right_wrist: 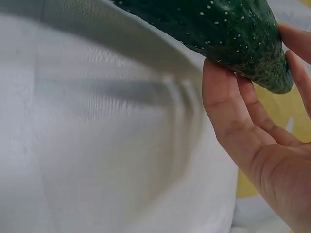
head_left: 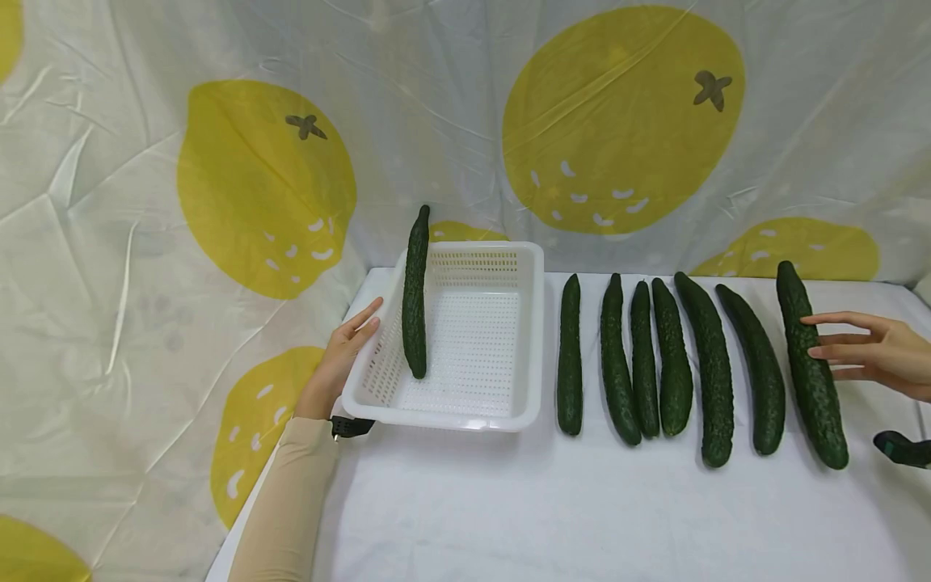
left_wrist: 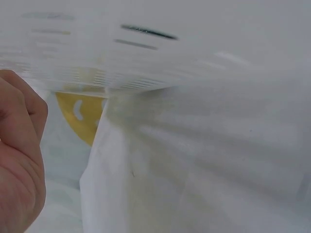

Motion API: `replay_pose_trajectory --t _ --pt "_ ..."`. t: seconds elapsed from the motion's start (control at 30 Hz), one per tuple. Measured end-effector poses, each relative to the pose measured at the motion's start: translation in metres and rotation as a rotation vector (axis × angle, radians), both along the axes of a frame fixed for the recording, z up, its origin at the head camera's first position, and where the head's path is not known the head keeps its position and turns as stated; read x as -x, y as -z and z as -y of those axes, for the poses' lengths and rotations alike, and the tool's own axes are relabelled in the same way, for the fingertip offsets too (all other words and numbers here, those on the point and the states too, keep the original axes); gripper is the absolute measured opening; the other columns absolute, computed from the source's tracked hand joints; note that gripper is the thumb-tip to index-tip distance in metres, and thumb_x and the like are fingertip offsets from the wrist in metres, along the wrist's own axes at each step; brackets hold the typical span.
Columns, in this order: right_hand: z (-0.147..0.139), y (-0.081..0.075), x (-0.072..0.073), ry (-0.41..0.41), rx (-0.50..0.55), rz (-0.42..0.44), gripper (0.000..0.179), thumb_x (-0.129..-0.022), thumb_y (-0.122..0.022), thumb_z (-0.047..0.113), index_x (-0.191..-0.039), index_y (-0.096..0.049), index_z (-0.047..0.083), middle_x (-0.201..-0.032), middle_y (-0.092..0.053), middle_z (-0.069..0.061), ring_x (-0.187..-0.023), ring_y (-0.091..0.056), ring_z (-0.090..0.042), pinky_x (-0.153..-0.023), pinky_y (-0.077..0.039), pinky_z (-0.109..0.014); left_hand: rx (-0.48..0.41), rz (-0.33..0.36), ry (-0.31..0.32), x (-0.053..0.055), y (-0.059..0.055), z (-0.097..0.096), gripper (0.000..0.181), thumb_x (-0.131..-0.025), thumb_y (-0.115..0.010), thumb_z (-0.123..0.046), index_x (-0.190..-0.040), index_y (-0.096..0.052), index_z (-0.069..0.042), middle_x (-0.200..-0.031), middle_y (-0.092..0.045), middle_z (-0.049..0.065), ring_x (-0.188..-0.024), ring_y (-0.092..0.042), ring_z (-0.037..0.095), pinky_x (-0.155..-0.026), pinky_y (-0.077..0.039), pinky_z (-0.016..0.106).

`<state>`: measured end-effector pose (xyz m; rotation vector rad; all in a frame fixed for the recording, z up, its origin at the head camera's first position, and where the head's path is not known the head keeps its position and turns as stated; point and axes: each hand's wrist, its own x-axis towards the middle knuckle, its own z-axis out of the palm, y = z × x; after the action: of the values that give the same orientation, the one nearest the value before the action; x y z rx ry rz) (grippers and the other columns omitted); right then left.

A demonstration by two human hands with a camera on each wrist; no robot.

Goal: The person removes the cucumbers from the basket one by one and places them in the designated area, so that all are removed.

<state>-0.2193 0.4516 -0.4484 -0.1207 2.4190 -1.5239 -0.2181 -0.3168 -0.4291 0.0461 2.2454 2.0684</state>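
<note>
A white perforated plastic basket [head_left: 465, 347] sits at the left of the table, a dark green cucumber [head_left: 415, 299] leaning inside it with its top above the back rim. My left hand [head_left: 338, 360] touches the basket's left side with its fingers extended. In the left wrist view, part of that hand [left_wrist: 19, 150] shows beside the basket's slotted wall [left_wrist: 141, 36]. At the far right, my right hand [head_left: 876, 356] grips the rightmost cucumber [head_left: 810, 372]. The right wrist view shows the fingers [right_wrist: 221, 92] on both sides of this bumpy cucumber [right_wrist: 228, 34].
Several cucumbers [head_left: 570, 356] lie in a row between the basket and my right hand, stalks roughly parallel. A white cloth [head_left: 582, 517] covers the table. Behind and to the left hangs a sheet [head_left: 429, 105] printed with yellow lemons.
</note>
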Motion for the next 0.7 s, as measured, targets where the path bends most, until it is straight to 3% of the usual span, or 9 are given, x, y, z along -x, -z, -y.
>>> replay_pose_trajectory --t 0.27,0.63,0.7 --pt "-0.006 0.007 0.007 0.002 -0.039 0.028 0.059 -0.096 -0.065 0.004 -0.147 -0.049 0.030 -0.106 -0.043 0.038 -0.088 -0.060 0.005 -0.076 -0.054 -0.052 0.009 -0.008 -0.008 -0.001 -0.001 -0.001 0.057 -0.103 -0.056 -0.035 -0.156 -0.038 -0.027 -0.139 -0.051 0.013 -0.109 -0.060 0.017 -0.083 -0.054 0.029" --pt "-0.009 0.010 0.015 -0.015 -0.065 0.087 0.057 -0.096 -0.069 0.013 -0.145 -0.052 0.034 -0.105 -0.047 0.037 -0.089 -0.050 0.015 -0.075 -0.056 -0.037 0.000 -0.019 -0.019 -0.002 -0.003 -0.003 0.055 -0.103 -0.056 -0.032 -0.155 -0.039 -0.025 -0.136 -0.053 0.013 -0.107 -0.061 0.016 -0.082 -0.054 0.029" --pt "-0.008 0.010 0.016 -0.019 -0.082 0.092 0.054 -0.095 -0.070 0.017 -0.142 -0.054 0.038 -0.109 -0.049 0.030 -0.089 -0.051 0.014 -0.075 -0.056 -0.039 0.003 -0.016 -0.020 -0.002 -0.003 -0.003 0.055 -0.104 -0.055 -0.032 -0.155 -0.039 -0.025 -0.136 -0.052 0.013 -0.108 -0.061 0.017 -0.083 -0.054 0.028"
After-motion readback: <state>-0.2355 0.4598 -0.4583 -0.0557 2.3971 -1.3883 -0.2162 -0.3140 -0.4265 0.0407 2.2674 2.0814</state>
